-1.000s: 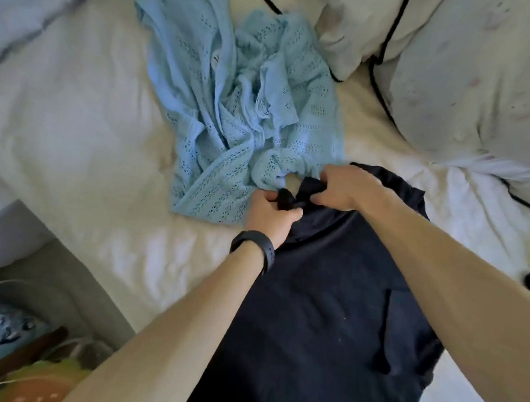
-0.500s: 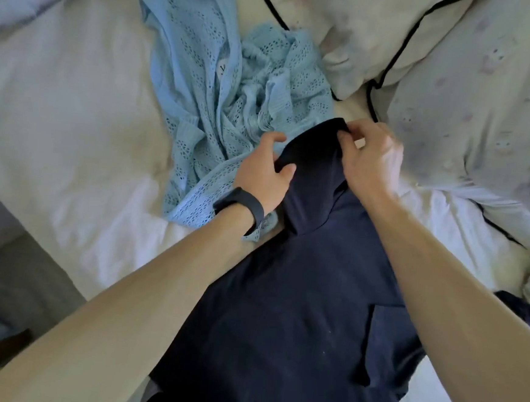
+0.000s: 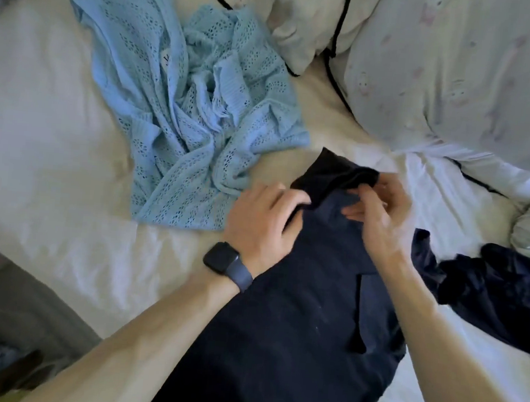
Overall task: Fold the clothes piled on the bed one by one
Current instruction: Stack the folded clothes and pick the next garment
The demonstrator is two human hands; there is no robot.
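My left hand (image 3: pixel 263 223) and right hand (image 3: pixel 380 210) both pinch the far end of the navy garment (image 3: pixel 294 330), which lies flat on the bed (image 3: pixel 55 152) beside the crumpled blue knit (image 3: pixel 188 112). Best to keep that edge taut and square before creasing, then smooth toward me.

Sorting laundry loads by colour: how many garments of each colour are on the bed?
Light blue: 1, the knit top, crumpled.
Dark navy: 2, the garment under both hands and a crumpled piece at the right.
Total: 3
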